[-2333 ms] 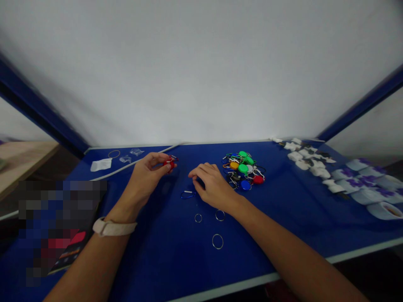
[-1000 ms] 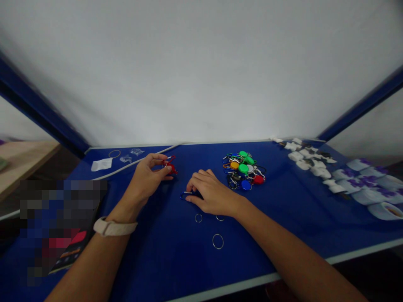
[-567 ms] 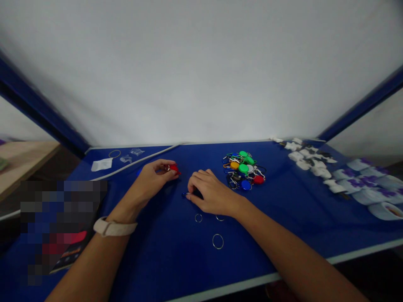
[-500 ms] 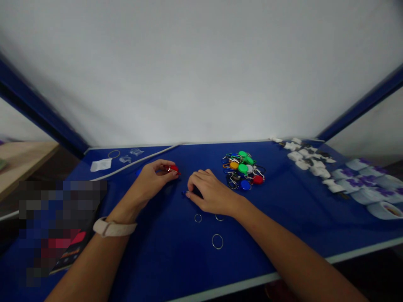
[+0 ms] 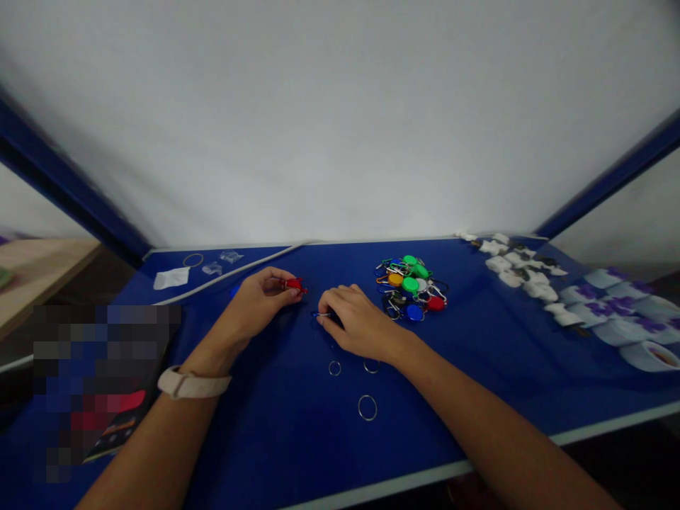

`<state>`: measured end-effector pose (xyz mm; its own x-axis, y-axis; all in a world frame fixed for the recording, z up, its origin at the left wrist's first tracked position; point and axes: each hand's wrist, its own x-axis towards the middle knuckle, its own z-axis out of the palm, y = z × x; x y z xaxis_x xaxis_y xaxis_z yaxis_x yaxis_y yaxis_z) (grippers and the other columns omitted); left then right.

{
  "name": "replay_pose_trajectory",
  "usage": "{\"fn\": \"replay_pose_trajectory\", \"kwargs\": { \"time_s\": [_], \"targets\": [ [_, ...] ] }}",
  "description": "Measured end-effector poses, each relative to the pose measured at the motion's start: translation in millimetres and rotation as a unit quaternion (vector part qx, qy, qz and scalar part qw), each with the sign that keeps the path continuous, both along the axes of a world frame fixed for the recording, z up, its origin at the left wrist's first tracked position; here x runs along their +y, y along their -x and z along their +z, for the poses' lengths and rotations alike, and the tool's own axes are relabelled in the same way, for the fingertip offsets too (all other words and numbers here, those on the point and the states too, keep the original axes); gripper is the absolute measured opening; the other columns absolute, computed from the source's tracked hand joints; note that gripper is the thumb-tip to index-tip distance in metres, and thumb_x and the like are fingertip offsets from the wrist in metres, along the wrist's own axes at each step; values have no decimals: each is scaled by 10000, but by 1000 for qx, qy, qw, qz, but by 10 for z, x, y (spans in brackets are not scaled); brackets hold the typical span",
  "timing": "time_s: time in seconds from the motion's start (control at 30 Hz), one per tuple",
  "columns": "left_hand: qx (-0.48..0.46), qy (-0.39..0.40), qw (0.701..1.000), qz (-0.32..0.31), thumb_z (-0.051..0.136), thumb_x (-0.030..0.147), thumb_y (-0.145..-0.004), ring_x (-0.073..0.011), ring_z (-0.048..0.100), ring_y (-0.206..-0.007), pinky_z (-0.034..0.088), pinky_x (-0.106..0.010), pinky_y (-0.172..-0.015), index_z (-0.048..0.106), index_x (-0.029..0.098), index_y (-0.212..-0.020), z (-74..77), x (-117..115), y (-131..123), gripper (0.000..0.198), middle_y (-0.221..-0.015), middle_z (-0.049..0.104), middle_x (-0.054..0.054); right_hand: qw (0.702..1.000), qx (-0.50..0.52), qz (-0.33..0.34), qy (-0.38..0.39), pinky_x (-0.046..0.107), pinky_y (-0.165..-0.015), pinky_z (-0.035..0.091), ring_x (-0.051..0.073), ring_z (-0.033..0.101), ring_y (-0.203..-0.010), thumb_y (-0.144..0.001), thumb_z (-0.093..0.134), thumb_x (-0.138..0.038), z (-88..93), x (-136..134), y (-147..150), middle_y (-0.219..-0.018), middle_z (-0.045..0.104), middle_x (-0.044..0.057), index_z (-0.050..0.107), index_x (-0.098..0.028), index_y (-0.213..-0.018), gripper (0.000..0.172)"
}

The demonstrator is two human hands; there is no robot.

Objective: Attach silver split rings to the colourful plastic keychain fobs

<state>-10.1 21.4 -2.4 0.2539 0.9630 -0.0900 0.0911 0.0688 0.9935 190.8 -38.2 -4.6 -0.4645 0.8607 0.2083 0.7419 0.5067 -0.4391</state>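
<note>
My left hand (image 5: pixel 260 301) is closed, pinching small red carabiners (image 5: pixel 293 285) between thumb and fingers; how many is hard to make out. Close by on the right, my right hand (image 5: pixel 353 322) is closed on a blue carabiner (image 5: pixel 319 314), most of it hidden under the fingers. A little blue item (image 5: pixel 234 291) peeks out behind my left wrist. Nearer to me than the right hand lie a small metal ring (image 5: pixel 334 368), a larger ring (image 5: pixel 367 408) and another ring (image 5: pixel 372 367) partly covered by that hand.
Right of my hands is a pile of carabiners with coloured round discs (image 5: pixel 409 286). White pieces (image 5: pixel 536 283) and white cups with purple decoration (image 5: pixel 610 319) stand farther right. A white cord (image 5: pixel 249 265), paper slip (image 5: pixel 171 278) and plastic scraps (image 5: pixel 230 256) are at left.
The blue carabiner and my right fingertips have shifted slightly up and away from me. The red carabiners have turned a little in my left fingers. The rings stay put.
</note>
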Motion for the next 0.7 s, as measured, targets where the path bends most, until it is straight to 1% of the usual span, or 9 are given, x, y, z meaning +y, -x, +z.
{"fn": "replay_pose_trajectory", "kwargs": {
  "time_s": [0.1, 0.2, 0.37, 0.7],
  "targets": [
    [0, -4, 1000, -7, 861, 265, -580, -178, 695, -754, 558, -353, -808, 641, 154, -847, -8, 9, 1, 363, -818, 735, -47, 1000, -12, 6, -10, 342, -875, 323, 191, 545, -915, -955, 538, -215, -6, 4, 2, -917, 633, 39, 544, -188, -905, 57],
    [5, -15, 1000, 0, 866, 252, -565, -178, 693, -745, 561, -363, -809, 641, 153, -844, -8, 11, -3, 371, -829, 732, -43, 1000, -16, 7, -16, 347, -878, 327, 193, 539, -929, -957, 549, -221, -17, 6, -1, -938, 637, 42, 558, -186, -917, 54],
    [6, -17, 1000, 5, 856, 241, -583, -181, 702, -779, 567, -351, -809, 645, 157, -885, 13, -6, -9, 378, -887, 734, -56, 1000, -23, 0, -15, 365, -905, 334, 197, 531, -946, -956, 558, -221, -10, -2, -6, -963, 632, 47, 573, -187, -934, 43],
    [6, -21, 1000, 3, 850, 233, -586, -176, 698, -809, 550, -334, -826, 649, 149, -922, 26, -11, -14, 400, -912, 736, -54, 999, -37, -4, -26, 386, -946, 352, 206, 528, -997, -966, 545, -239, -33, 3, -18, -1021, 612, 63, 605, -177, -979, 87]
  ]
}}
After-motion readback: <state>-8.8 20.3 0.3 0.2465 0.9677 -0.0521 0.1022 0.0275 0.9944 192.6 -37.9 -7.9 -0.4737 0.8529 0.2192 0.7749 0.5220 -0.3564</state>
